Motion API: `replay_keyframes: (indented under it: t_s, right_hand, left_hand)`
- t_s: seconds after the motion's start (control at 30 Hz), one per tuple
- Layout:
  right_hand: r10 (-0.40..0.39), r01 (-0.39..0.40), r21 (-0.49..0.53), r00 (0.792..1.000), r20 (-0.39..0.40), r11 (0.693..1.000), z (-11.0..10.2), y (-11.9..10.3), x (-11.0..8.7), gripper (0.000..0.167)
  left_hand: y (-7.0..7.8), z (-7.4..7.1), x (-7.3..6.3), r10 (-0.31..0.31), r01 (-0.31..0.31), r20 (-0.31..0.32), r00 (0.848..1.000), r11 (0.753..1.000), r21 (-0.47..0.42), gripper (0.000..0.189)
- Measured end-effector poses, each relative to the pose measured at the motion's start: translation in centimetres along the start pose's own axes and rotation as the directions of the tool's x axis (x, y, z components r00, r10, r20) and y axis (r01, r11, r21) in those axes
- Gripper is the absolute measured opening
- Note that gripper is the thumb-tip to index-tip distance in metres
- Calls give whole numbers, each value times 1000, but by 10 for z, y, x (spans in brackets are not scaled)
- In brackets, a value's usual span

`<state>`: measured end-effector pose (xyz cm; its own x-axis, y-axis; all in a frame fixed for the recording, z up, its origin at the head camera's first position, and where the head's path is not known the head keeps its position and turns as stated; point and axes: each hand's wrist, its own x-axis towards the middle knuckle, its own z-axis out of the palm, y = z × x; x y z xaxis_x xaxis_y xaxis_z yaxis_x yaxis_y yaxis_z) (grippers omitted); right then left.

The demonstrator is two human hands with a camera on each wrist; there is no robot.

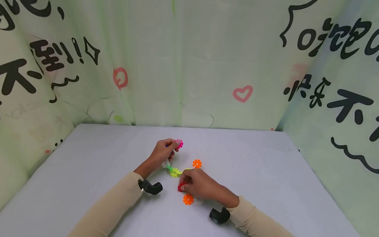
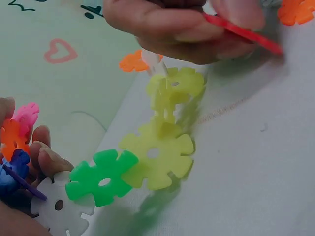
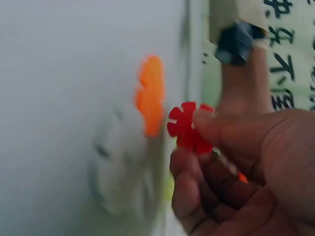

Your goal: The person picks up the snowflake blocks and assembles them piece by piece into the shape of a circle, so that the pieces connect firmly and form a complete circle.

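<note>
My left hand [image 1: 162, 152] grips one end of a chain of slotted plastic snowflake discs, with a pink disc [image 1: 180, 144] at its fingertips. In the left wrist view, an orange disc [image 2: 12, 140], a blue disc [image 2: 15, 172] and a purple disc [image 2: 23, 182] sit by its fingers. From there the chain runs through a white disc [image 2: 61, 206], a green disc [image 2: 103, 177] and yellow discs [image 2: 157, 157] towards an orange disc [image 1: 197, 163]. Between thumb and fingers, my right hand [image 1: 201, 184] pinches a red disc [image 3: 184, 125], apart from the chain.
Near the right hand, an orange disc [image 1: 188, 199] and a white disc [image 1: 199, 201], partly hidden in the head view, lie on the white table [image 1: 254, 164]. Pale printed curtains [image 1: 201, 59] stand around the table's back and sides.
</note>
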<state>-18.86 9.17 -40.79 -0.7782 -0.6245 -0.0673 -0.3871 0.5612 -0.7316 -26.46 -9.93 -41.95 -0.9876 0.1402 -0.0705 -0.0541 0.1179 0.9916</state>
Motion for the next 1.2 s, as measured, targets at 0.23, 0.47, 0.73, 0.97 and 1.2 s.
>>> replay_keyframes:
  t_s: [0.23,0.47,0.73,0.97,1.2]
  right_hand:
    - [-94,116,83,970,-225,990,-33,10,6,16]
    - [-20,101,165,901,-434,981,-52,23,22,10]
    - [-89,178,125,851,-518,976,-56,28,31,18]
    - [-99,203,140,841,-531,969,-55,31,31,10]
    - [-109,230,163,837,-536,959,-58,29,25,11]
  left_hand:
    - [0,5,-5,-2,2,16,1000,1000,2,28]
    - [1,11,-6,26,-26,-1,1000,999,42,38]
    - [5,16,-5,38,-38,-1,999,999,21,31]
    - [4,22,-9,28,-22,126,992,998,-54,29]
    - [7,24,-9,3,26,170,986,986,-166,30]
